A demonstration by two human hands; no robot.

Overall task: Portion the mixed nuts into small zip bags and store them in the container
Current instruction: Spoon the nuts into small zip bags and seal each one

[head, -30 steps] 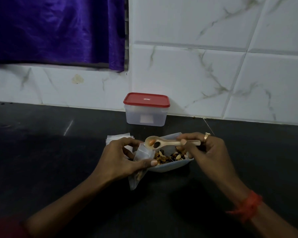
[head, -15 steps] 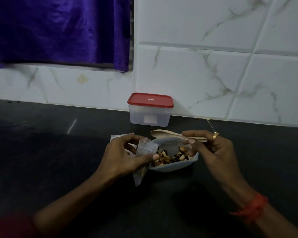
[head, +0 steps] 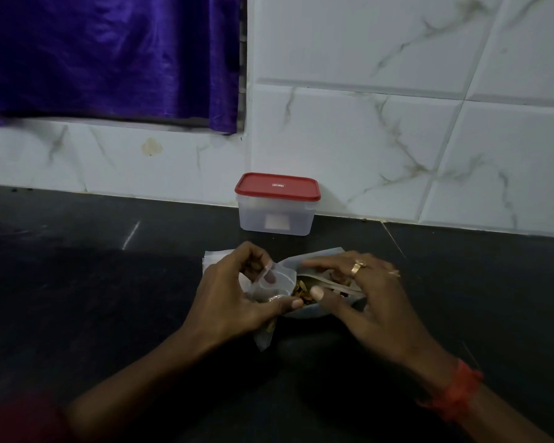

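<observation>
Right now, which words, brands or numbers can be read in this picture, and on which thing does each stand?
Red lid: a small mark in the middle, too small to read.
White label on the box: no writing can be made out.
Nothing else shows any text.

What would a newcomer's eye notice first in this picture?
Two hands meet mid-counter: the left hand grips a small clear plastic zip bag, and the right hand hovers over a pale bowl of mixed nuts. Behind them, a clear plastic container with a red lid stands by the white tiled wall; a purple curtain hangs upper left.
</observation>
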